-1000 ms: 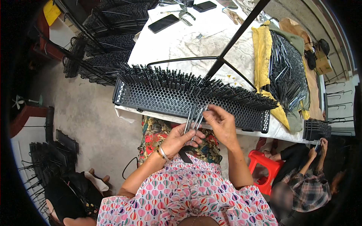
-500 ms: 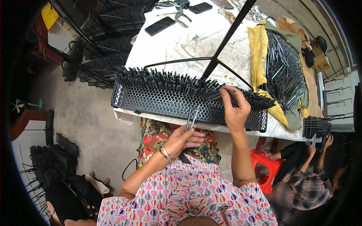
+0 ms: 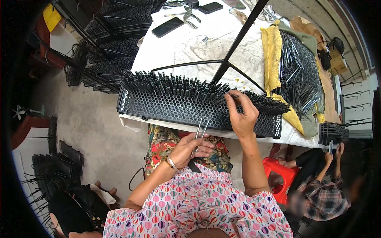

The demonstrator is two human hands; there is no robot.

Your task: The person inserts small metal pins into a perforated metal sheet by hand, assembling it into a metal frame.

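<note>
A long black perforated rack [image 3: 170,109] lies across the near edge of the table. Thin black rods [image 3: 174,85] stand in a dense row along its far side. My left hand [image 3: 190,148] is in front of the rack, closed around metal tweezers [image 3: 206,127] whose two prongs point up over the holes. Right of the middle, my right hand [image 3: 244,115] reaches over the rack with thumb and forefinger pinched among the rods. Its fingertips partly hide what they grip, which looks like one or more of these rods.
A black stand [image 3: 224,63] rises behind the rack. On the white-covered table lie phones [image 3: 168,27], pliers [image 3: 192,18] and a yellow-edged sack [image 3: 272,59] of loose rods. A co-worker [image 3: 325,190] sits at the right by a red stool [image 3: 279,178]; another person [image 3: 75,210] is lower left.
My right hand has shifted slightly left along the row of rods. The tweezers in my left hand have tilted a little, with their prongs wider apart.
</note>
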